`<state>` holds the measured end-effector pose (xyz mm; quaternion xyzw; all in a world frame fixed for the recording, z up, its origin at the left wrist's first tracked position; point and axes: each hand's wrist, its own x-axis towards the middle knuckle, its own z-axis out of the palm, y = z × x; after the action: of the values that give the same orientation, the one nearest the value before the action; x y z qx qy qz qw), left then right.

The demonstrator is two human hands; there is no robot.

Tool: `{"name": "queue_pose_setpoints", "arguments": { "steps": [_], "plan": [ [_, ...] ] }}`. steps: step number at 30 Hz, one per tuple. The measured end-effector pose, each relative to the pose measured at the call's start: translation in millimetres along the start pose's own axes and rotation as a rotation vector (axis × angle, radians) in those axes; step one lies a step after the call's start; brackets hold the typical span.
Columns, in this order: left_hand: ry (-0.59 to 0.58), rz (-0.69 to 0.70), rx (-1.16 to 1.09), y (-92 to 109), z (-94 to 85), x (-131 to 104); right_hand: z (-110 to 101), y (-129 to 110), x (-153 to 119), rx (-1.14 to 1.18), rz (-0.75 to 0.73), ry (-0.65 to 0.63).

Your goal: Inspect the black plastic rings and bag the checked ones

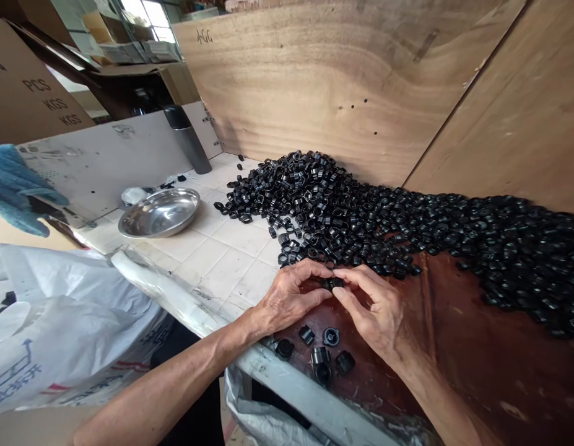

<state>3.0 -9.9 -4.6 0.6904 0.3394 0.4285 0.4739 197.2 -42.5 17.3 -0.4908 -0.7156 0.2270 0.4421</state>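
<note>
Between the fingertips of my left hand (pixel 293 288) and my right hand (pixel 374 303) is a small black plastic fitting (pixel 332 283). Both hands pinch it from opposite sides, just above the brown tabletop. Right behind them rises a heap of black plastic rings (pixel 309 198). Several loose black plastic caps (pixel 330 336) lie on the table below my hands, near the front edge. Whether the pinched fitting is one part or two joined parts is hidden by the fingers.
A steel bowl (pixel 161 214) and a dark flask (pixel 189 139) stand at the left. More black parts (pixel 523 260) spread along the right. A wooden board (pixel 337 80) walls off the back. White sacks (pixel 68 328) and a blue glove (pixel 21 186) are at far left.
</note>
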Motion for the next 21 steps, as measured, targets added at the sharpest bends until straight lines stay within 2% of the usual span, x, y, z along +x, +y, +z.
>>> {"name": "queue_pose_setpoints", "arguments": {
  "steps": [2, 5, 7, 9, 14, 17, 21],
  "plan": [
    [-0.014, -0.072, -0.066, 0.8, 1.6, -1.2, -2.3, -2.0, -0.1, -0.016, -0.002, -0.031],
    [-0.013, -0.156, -0.150, 3.4, 3.5, -1.4, -2.2, -0.6, -0.4, 0.095, 0.157, -0.035],
    [0.013, -0.147, -0.184, 6.0, 3.4, -0.1, -1.2, 1.5, -0.3, 0.209, 0.258, -0.005],
    [0.044, -0.094, -0.150, 8.0, 1.8, 1.7, -0.5, 2.9, 0.2, 0.272, 0.298, 0.012],
    [0.049, 0.086, 0.017, 7.1, -3.4, 3.8, 0.2, 1.8, -0.4, 0.221, 0.309, -0.004],
    [0.035, 0.053, -0.007, 5.0, -3.6, 1.8, 1.5, 1.6, -2.5, 0.179, 0.280, 0.014],
    [0.033, 0.034, 0.004, 2.7, -2.4, -1.0, 4.1, 2.3, -4.4, 0.049, 0.144, 0.024]
  ]
}}
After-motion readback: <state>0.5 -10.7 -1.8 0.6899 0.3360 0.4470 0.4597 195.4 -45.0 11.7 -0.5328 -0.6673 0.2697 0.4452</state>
